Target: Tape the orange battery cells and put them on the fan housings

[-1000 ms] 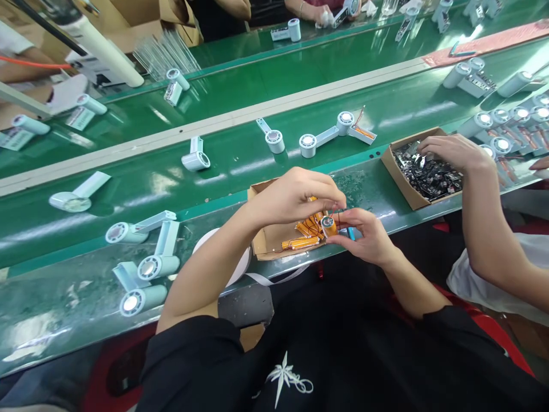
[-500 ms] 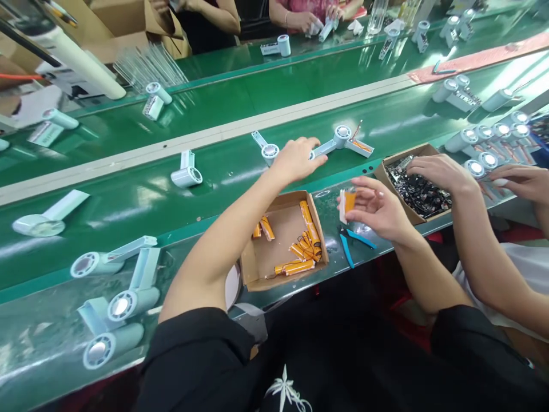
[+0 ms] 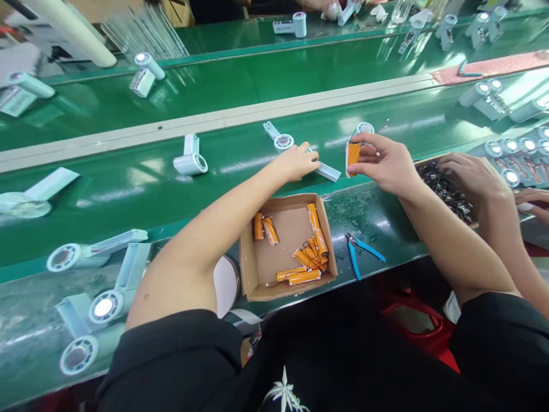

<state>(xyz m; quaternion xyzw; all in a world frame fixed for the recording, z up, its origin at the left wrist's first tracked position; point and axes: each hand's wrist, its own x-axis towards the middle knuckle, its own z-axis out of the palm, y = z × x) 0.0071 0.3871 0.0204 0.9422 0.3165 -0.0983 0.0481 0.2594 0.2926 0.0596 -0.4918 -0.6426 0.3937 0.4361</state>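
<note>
My left hand [image 3: 297,162] reaches over the green belt and rests closed on a pale blue fan housing, whose handle [image 3: 328,171] sticks out to the right. My right hand [image 3: 384,162] holds an orange battery cell [image 3: 353,155] upright between thumb and fingers, just right of that handle and in front of another fan housing [image 3: 365,128]. Below my arms, a shallow cardboard box [image 3: 283,247] holds several orange cells with thin wires.
Blue-handled cutters [image 3: 361,252] lie right of the box. A neighbour's hands [image 3: 469,173] work in a box of dark parts [image 3: 446,189]. More fan housings [image 3: 191,160] lie along the belt and at the near left [image 3: 103,303]. A white tape roll [image 3: 226,284] sits by my left elbow.
My left hand has drawn the fan housing nearer on the belt. My right hand has carried the orange cell up and forward, over the belt beside the housing.
</note>
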